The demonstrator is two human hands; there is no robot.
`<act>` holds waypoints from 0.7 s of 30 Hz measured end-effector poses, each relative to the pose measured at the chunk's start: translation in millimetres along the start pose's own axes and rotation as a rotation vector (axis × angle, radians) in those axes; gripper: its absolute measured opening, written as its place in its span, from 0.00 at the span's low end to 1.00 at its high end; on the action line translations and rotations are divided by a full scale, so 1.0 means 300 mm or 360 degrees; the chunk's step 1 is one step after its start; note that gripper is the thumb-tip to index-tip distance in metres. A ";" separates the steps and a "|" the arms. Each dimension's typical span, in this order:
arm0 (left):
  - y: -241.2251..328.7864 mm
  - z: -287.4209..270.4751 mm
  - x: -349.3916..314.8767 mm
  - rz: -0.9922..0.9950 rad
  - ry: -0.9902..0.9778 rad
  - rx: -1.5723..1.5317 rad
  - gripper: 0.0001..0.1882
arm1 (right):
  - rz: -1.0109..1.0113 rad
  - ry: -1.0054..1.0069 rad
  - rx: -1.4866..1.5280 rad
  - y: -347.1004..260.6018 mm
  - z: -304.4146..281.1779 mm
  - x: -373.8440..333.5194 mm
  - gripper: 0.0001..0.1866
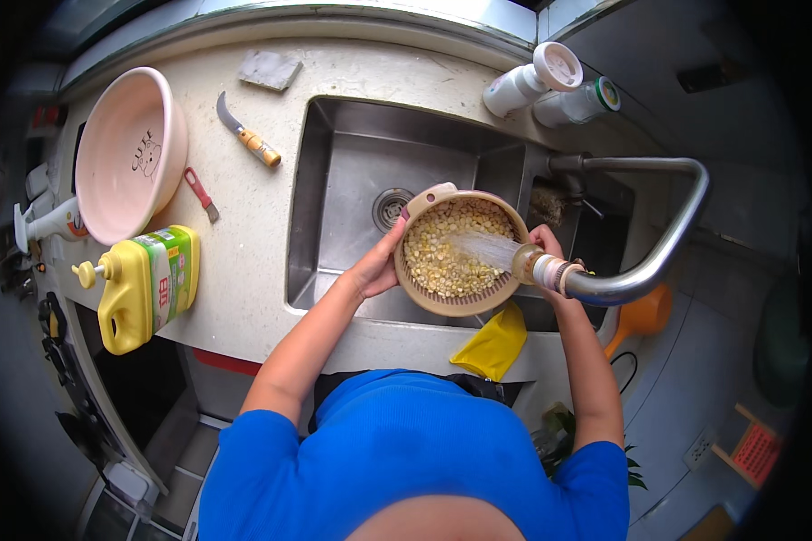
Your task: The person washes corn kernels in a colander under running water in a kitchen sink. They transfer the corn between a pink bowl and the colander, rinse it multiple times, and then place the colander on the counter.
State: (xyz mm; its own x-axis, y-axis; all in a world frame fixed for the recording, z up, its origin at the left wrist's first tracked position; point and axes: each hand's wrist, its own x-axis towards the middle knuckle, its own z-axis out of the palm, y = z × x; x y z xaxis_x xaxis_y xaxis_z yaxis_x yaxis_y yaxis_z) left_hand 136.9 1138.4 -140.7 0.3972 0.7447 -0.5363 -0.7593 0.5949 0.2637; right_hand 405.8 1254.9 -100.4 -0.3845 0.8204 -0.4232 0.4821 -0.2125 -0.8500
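A tan colander (442, 303) full of pale yellow kernels (449, 252) is held over the steel sink (352, 162). My left hand (381, 266) grips its left rim. My right hand (547, 242) holds the right rim, partly hidden behind the tap's spout. The curved metal tap (651, 261) sprays water from its nozzle (539, 268) onto the kernels.
On the counter to the left lie a pink basin (126, 149), a yellow detergent jug (144, 288), a knife with a wooden handle (248, 133), a small red tool (200, 193) and a grey sponge (269, 68). A yellow cloth (494, 343) hangs over the sink's front edge. White bottles (550, 86) stand behind.
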 end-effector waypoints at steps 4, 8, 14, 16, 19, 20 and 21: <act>0.011 -0.024 0.005 -0.0067 -0.0067 0.0070 0.40 | 0.0156 0.0005 0.0167 0.088 -0.029 0.005 0.10; 0.092 -0.018 0.005 -0.0122 -0.0129 0.0299 0.38 | -0.0087 0.0179 -0.0171 0.103 -0.032 0.027 0.08; 0.137 -0.068 0.033 0.0008 -0.0087 0.0277 0.37 | 0.0030 0.0283 -0.0014 0.114 -0.110 0.030 0.17; 0.106 -0.101 0.039 0.0021 -0.0185 0.0136 0.38 | -0.0030 0.0244 -0.0044 0.069 -0.109 0.003 0.16; 0.060 0.000 0.053 0.0130 -0.0150 0.0184 0.34 | -0.0084 0.0162 -0.0058 0.034 -0.089 -0.069 0.13; 0.047 0.031 0.063 0.0164 -0.0143 0.0199 0.33 | -0.0068 0.0112 -0.0112 0.057 -0.097 -0.082 0.15; 0.026 0.050 0.073 0.0159 -0.0002 0.0135 0.32 | -0.0128 0.0154 -0.0380 0.074 -0.094 -0.090 0.16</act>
State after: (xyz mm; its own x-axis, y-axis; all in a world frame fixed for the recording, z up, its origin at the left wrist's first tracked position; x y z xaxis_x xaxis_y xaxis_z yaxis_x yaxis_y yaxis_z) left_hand 147.4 1163.9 -138.5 0.3224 0.8019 -0.5029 -0.7486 0.5412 0.3829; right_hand 449.0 1243.0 -99.1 -0.3578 0.8790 -0.3153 0.6295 -0.0224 -0.7766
